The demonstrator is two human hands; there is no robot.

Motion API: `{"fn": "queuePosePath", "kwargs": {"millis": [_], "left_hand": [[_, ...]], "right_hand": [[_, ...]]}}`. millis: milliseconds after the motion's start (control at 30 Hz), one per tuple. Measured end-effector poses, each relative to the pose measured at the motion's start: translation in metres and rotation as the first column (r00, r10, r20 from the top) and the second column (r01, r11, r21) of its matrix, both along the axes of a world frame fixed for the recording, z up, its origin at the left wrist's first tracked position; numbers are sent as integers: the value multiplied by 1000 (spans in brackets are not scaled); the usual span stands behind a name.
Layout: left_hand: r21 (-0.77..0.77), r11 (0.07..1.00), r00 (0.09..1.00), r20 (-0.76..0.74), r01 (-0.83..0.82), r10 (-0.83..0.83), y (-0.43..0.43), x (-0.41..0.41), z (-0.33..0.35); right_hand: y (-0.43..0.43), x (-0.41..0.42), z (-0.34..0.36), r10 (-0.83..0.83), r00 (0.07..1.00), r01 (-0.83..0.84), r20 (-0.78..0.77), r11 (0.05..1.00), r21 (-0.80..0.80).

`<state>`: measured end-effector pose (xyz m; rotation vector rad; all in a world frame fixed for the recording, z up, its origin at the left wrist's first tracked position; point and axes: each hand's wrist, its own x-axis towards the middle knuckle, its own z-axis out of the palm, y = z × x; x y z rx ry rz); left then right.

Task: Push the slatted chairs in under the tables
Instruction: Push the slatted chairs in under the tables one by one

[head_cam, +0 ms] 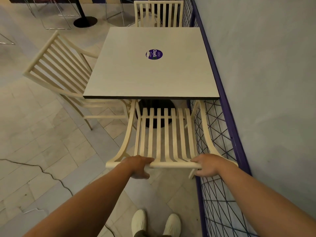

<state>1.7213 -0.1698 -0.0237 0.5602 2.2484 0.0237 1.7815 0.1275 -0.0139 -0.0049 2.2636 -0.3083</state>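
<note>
A cream slatted chair [164, 134] stands in front of me, its seat partly under the near edge of the square white table [133, 74]. My left hand [138, 166] grips the left part of its top rail. My right hand [206, 165] grips the right part of the same rail. A second slatted chair [58, 65] stands at the table's left side, angled, with its seat partly under the top. A third slatted chair [158, 13] is at the far side, tucked close to the table.
A purple wire fence [220, 134] and a grey wall [265, 82] run close along the right of the chair and table. The table's black round base [157, 106] shows under the top. Metal stool frames [54, 17] and another black base [85, 21] stand far left. Tiled floor lies left.
</note>
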Motion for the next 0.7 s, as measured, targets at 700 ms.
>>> {"fn": "queuePosePath", "kwargs": {"millis": [700], "left_hand": [[47, 926, 927, -6, -374, 375, -203, 44, 62]], "right_hand": [[-288, -67, 59, 483, 869, -490, -106, 869, -62]]}}
